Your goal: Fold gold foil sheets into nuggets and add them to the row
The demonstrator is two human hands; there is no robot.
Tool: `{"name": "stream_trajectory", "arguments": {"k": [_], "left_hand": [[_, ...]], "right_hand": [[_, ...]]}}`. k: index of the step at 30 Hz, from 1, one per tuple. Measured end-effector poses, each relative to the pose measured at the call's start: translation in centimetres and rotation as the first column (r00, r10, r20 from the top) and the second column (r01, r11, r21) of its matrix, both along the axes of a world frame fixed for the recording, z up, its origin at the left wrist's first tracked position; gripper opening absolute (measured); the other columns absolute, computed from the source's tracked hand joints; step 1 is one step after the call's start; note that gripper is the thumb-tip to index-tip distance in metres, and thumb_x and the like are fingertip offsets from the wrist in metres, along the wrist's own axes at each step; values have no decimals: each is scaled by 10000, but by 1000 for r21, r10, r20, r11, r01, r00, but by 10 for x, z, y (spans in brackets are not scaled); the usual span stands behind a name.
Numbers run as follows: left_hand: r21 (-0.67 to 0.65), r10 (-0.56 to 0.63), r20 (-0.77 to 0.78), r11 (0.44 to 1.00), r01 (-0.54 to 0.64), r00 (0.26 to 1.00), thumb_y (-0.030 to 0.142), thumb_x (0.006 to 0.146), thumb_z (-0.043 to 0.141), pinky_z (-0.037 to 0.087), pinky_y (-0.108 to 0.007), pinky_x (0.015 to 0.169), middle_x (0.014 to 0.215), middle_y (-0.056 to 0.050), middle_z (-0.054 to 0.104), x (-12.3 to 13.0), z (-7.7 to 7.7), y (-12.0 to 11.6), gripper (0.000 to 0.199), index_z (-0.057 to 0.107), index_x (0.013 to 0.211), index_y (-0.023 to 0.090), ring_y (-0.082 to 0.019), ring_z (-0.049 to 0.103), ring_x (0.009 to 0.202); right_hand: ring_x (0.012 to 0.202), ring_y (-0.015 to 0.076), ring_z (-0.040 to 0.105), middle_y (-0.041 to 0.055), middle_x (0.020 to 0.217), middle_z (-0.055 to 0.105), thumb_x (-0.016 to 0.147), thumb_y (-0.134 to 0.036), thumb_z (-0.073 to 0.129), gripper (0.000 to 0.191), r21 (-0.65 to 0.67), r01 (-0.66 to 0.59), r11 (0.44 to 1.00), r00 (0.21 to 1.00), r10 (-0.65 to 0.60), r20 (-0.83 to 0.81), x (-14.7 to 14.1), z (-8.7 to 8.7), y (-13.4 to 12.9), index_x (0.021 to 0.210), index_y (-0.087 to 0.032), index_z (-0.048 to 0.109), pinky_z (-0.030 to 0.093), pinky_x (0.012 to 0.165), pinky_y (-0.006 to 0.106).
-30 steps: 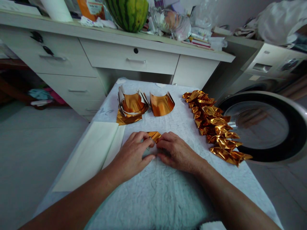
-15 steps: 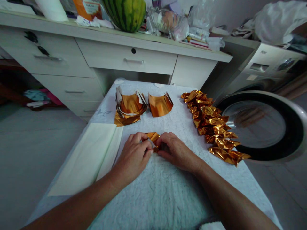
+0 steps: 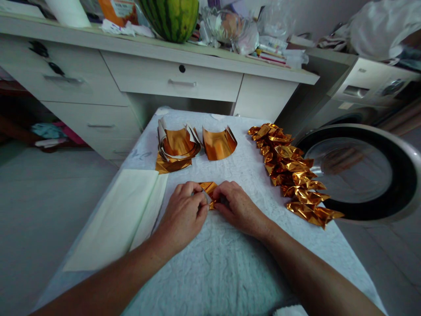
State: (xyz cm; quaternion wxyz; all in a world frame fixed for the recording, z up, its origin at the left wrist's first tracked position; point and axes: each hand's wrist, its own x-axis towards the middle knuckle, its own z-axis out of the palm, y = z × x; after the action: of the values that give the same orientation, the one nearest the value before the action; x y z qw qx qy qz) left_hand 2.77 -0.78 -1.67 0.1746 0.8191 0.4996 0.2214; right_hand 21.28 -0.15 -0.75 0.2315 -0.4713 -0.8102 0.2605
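Between my hands, low over the cloth-covered table [image 3: 230,259], is a small gold foil sheet [image 3: 208,188], partly folded. My left hand [image 3: 186,213] pinches its left side, and my right hand [image 3: 238,206] grips its right side with bent fingers. Fingertips hide much of the foil. Beyond them stand a stack of curled gold sheets [image 3: 177,142] and, to its right, a separate curled gold sheet [image 3: 219,145]. Several folded gold foil pieces [image 3: 289,164] lie in an overlapping row at the right.
Pale paper sheets [image 3: 115,219] lie along the table's left side. Behind stands a white counter [image 3: 204,52] with drawers, bearing a watermelon [image 3: 171,19] and plastic-wrapped items. At the right, a washing machine's round door [image 3: 358,171] hangs open beside the table.
My right hand has shifted slightly left, closer to my left hand. Both hands still hold the foil. The curled sheets and folded row have not moved.
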Motion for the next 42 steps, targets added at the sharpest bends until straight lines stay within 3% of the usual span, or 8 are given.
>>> {"name": "stream_trajectory", "arguments": {"k": [10,19,42], "left_hand": [[4,16,-8,1000,-16,1000,124,794,579,477,-456,869,994,-64,537,2,-1,2,111,588,703,187,-254,499,969],[1,15,6,1000,-15,1000,139,794,583,490,-433,853,973,-46,541,1,1,2,117,587,695,200,-235,509,952],[-1,7,12,1000,-7,1000,127,827,558,450,-430,853,977,-49,531,1,-4,2,130,554,717,196,-235,485,946]], "right_hand": [[832,149,547,14,858,624,798,5,422,262,-82,-3,997,993,-7,-118,7,7,1,890,-181,581,424,785,294],[810,167,514,18,854,606,790,-53,560,162,-18,12,1000,999,-12,-30,0,0,-1,880,-187,543,395,765,310],[816,187,470,37,888,574,819,-107,549,120,51,44,998,994,-49,95,-8,-8,-3,892,-188,497,358,772,338]]}}
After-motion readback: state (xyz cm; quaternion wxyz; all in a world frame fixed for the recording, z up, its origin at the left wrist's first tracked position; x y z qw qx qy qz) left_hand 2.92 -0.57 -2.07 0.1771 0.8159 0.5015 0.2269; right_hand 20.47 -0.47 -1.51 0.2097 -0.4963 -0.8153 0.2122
